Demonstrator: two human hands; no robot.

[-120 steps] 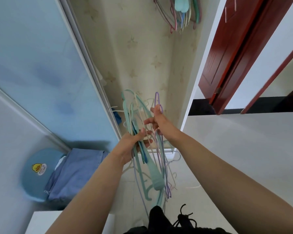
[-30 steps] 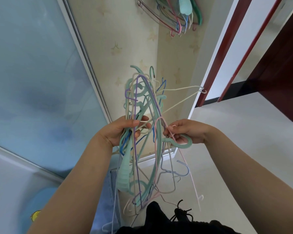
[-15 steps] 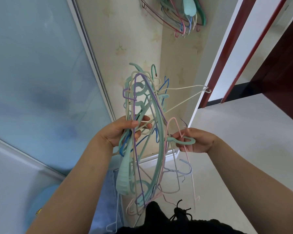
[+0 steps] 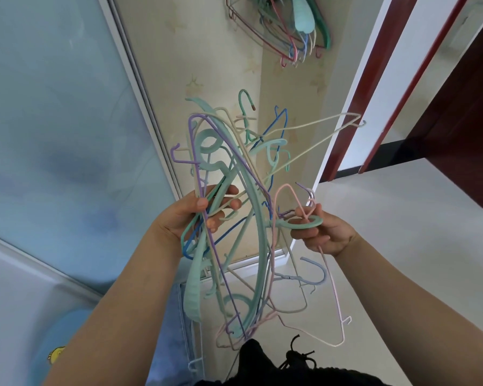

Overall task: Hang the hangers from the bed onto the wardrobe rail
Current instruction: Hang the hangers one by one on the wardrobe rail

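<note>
My left hand [image 4: 184, 221] grips a tangled bundle of hangers [image 4: 229, 218], mint green, purple, blue, cream and pink, held upright in front of the open wardrobe. My right hand [image 4: 322, 232] pinches the round mint green hook [image 4: 304, 222] of one hanger together with a thin pink wire hanger [image 4: 332, 288], a little to the right of the bundle. Several hangers [image 4: 287, 32] hang high up inside the wardrobe at the top of the view. The rail itself is out of sight.
A frosted blue sliding wardrobe door [image 4: 53, 135] fills the left side. A dark red door frame [image 4: 354, 107] and door [image 4: 463, 121] stand to the right. Blue cloth [image 4: 179, 330] lies low by the wardrobe. The pale floor [image 4: 402, 232] spreads right.
My right hand has pulled the mint green hook and pink hanger slightly right, away from the bundle. The bundle in my left hand stays roughly where it was.
</note>
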